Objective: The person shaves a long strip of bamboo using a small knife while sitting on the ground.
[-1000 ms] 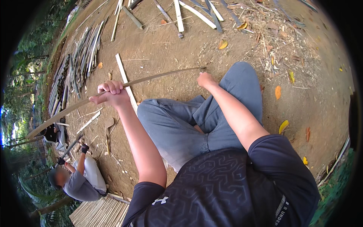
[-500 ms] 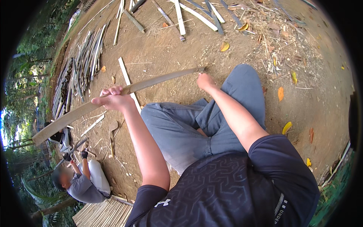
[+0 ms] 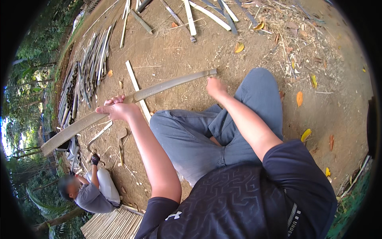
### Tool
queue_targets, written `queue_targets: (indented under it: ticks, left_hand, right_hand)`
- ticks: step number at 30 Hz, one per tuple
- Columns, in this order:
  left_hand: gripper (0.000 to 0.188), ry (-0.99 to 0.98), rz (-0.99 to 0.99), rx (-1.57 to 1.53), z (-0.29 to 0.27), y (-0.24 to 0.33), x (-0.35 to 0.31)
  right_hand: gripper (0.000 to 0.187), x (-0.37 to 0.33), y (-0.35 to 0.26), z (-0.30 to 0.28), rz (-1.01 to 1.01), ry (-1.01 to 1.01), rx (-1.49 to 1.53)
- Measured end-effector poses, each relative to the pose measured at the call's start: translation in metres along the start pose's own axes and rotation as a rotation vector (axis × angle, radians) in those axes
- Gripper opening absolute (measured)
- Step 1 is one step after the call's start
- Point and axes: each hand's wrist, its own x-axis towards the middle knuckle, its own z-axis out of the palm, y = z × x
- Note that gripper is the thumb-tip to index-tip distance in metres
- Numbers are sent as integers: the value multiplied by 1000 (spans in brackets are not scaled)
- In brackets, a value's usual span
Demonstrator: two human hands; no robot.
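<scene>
A long split bamboo strip [image 3: 167, 84] slants across in front of me, from the lower left up to the middle. My left hand [image 3: 117, 109] is closed around it left of its middle, and its wide left end sticks out beyond my hand. Close to the strip's right end, just below it, is my right hand [image 3: 216, 88], closed in a fist. What the right fist holds, if anything, is too small and hidden to make out. Under the strip, a pale flat slat [image 3: 133, 77] lies on the dirt. My crossed legs [image 3: 191, 137] are below both hands.
A co-worker [image 3: 95, 195] wearing dark gloves sits at the lower left beside a slatted bamboo mat [image 3: 111, 227]. Bundled bamboo poles [image 3: 93, 59] lie at the left, and several loose slats [image 3: 190, 18] at the top. A brown tool-like piece [image 3: 121, 141] rests on the ground.
The strip's left end has shifted slightly right and down. My right hand stays in nearly the same place by the other end. The co-worker's gloved hands have moved apart.
</scene>
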Motion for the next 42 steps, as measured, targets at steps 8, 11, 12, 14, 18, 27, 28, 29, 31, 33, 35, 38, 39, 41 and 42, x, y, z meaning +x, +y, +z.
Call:
queue_targets:
  ticks: [8, 11, 12, 14, 18, 27, 28, 29, 31, 33, 35, 38, 39, 41, 42]
  left_hand:
    - [59, -6, -30, 6, 5, -2, 1]
    - [61, -32, -46, 22, 1, -3, -5]
    - [61, -52, -59, 17, 2, -4, -3]
    - [61, -72, -69, 8, 0, -5, 0]
    - [60, -45, -69, -5, -14, -6, 5]
    - [60, 12, -65, 57, -12, -5, 1]
    - [60, 6, -58, 28, -14, -3, 4]
    - [60, -1, -51, -1, -15, -2, 7]
    - [60, 46, -124, 5, -11, 2, 0]
    - [61, -6, -108, -8, -16, -1, 0]
    - [62, -18, -78, -26, -10, -1, 3]
    - [61, -21, -126, -51, -10, 3, -3]
    - [63, -66, -139, -40, -11, -1, 0]
    - [65, -189, -155, -86, -8, -10, 8]
    - [67, -225, -146, -106, -15, -11, 15]
  right_hand:
    - [45, 18, 6, 8, 89, -74, 31]
    - [45, 24, 13, -1, 59, 32, 6]
    - [45, 30, 12, -9, 62, 2, 36]
    - [44, 23, 9, -3, 56, 41, -21]
    - [44, 12, 8, 2, 7, 44, -128]
    - [49, 40, 19, -4, 98, 13, -40]
    - [49, 33, 7, -7, 82, -28, -48]
    - [49, 26, -4, -2, 44, -6, -67]
    - [48, 24, 10, -2, 56, 12, -108]
    - [43, 34, 18, -17, 132, -37, -103]
    - [38, 26, 5, -13, 84, -29, -122]
    - [37, 12, -7, -14, 14, 1, -165]
    - [39, 25, 11, -24, 42, -11, -153]
    - [41, 48, 25, -41, 115, -48, -162]
    - [39, 42, 12, -40, 88, -60, -189]
